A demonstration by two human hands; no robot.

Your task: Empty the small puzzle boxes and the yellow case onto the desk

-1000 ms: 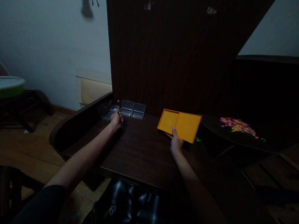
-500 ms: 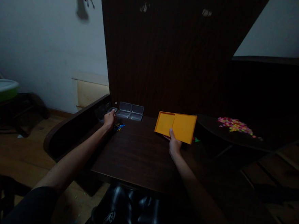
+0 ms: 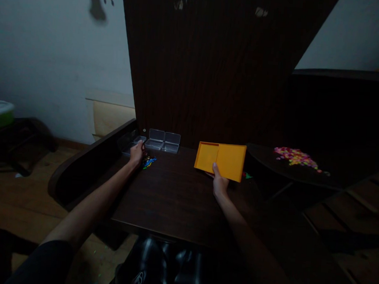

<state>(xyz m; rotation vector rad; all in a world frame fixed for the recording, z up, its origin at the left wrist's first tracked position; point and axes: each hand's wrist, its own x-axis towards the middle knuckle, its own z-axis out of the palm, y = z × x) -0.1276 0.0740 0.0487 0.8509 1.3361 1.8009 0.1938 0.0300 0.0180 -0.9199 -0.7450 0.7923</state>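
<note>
My right hand (image 3: 220,186) grips an open yellow box (image 3: 231,161) by its near edge, thumb on top. The box is tilted above the desk, and a shallow compartment shows at its left. My left hand (image 3: 137,153) is closed, fingers curled, beside a small pile of blue, yellow and green pieces (image 3: 149,162). Whatever its fingers hold is hidden. Just beyond it lie clear plastic cases with raised lids, one case (image 3: 154,144) beside another case (image 3: 171,147). A further clear case (image 3: 140,139) sits partly behind my left fingers.
The dark wooden desk (image 3: 172,201) has a raised side rail (image 3: 91,161) at left and a tall back panel (image 3: 213,74). On a shelf at right lies a heap of pink and yellow pieces (image 3: 297,157). A green piece (image 3: 248,176) shows beside the yellow box.
The view has shifted slightly. More of the coloured pile now shows beside my left hand, which stays closed. My right hand still holds the yellow box, almost unmoved.
</note>
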